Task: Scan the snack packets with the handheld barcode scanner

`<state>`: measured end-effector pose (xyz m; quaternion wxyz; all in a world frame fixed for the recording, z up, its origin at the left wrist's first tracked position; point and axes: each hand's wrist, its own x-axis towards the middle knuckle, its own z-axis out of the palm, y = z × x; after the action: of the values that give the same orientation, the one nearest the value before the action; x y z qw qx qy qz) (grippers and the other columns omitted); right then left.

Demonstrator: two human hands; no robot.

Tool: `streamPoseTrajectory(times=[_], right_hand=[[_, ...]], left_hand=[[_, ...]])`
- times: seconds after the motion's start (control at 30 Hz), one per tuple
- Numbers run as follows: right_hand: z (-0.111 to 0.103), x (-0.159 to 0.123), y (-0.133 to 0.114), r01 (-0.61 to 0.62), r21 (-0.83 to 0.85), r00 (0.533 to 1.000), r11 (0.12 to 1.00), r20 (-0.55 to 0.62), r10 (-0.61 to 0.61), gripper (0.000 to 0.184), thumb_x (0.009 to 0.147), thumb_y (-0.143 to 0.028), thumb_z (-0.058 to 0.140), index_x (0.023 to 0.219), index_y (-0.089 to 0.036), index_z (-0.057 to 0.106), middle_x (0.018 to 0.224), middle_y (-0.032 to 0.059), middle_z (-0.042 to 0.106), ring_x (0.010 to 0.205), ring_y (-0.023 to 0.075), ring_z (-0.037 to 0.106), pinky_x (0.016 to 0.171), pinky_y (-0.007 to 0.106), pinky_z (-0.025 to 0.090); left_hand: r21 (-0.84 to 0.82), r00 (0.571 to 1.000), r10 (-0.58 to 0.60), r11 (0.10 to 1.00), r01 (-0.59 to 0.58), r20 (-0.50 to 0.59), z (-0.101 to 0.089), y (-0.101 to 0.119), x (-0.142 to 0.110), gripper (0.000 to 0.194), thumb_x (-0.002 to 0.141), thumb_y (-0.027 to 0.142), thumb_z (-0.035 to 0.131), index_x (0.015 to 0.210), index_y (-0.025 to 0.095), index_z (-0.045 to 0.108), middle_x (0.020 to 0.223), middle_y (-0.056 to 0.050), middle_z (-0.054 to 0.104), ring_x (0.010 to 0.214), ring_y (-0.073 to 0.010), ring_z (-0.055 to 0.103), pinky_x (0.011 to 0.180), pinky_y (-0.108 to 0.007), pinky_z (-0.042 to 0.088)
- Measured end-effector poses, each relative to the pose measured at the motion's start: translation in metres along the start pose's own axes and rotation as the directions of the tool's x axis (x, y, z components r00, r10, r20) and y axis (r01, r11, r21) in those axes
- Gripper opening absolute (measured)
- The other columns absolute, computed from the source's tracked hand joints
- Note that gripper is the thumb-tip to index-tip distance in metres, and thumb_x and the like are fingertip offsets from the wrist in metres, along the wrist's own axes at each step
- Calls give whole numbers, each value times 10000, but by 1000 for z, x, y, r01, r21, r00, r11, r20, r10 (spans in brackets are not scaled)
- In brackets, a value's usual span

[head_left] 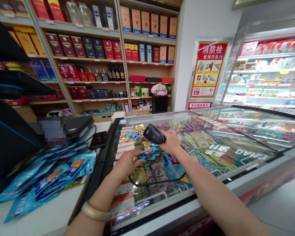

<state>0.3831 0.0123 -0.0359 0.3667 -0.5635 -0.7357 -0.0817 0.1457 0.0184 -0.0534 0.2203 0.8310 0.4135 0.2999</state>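
Note:
My right hand (171, 141) is wrapped around the handle of a black barcode scanner (153, 133), whose head faces left above the glass freezer top. Just below the scanner, my left hand (126, 162) has thumb and fingers on the near end of a small blue snack packet (149, 153). A red packet (172, 159) lies beneath my right hand. Beyond my left hand, a blue-and-yellow packet (133, 134) rests among gold ones on the glass. The scanner's black cable (157, 182) loops over the glass in front of my hands.
Left of the freezer, a white counter (71, 203) bears a pile of larger blue snack bags (56, 177), a phone (98, 139) and a dark checkout machine (9, 131). Shelves of boxed bottles (93, 49) line the back. A lit display fridge (267, 75) stands at the right.

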Motion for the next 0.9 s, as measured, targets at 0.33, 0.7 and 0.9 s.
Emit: streamPoseTrajectory(times=[0.33, 0.7, 0.9], right_hand=[[0, -1, 0, -12, -38, 1000, 999, 14, 13, 280, 729, -282, 622, 993, -210, 678, 944, 73, 748, 916, 249, 659, 798, 320, 326], [-3, -2, -14, 109, 4, 979, 994, 174, -108, 162, 705, -281, 662, 856, -224, 673, 796, 21, 733, 817, 219, 651, 771, 309, 316], [-2, -3, -20, 154, -6, 958, 988, 244, -148, 131, 729, -303, 659, 832, -222, 656, 812, 14, 728, 781, 196, 634, 765, 308, 294]], left_hand=[[-77, 924, -187, 982, 171, -334, -18, 2, 2, 290, 788, 426, 511, 626, 222, 637, 598, -29, 639, 594, -205, 633, 588, -294, 472], [-129, 770, -399, 912, 389, -499, -43, -3, -3, 318, 822, 452, 437, 768, 201, 624, 557, -19, 654, 531, -190, 626, 560, -269, 440], [-53, 759, -399, 898, 436, -514, -46, 1, -3, 298, 783, 416, 485, 853, 193, 670, 586, -13, 681, 595, -196, 646, 617, -271, 440]])
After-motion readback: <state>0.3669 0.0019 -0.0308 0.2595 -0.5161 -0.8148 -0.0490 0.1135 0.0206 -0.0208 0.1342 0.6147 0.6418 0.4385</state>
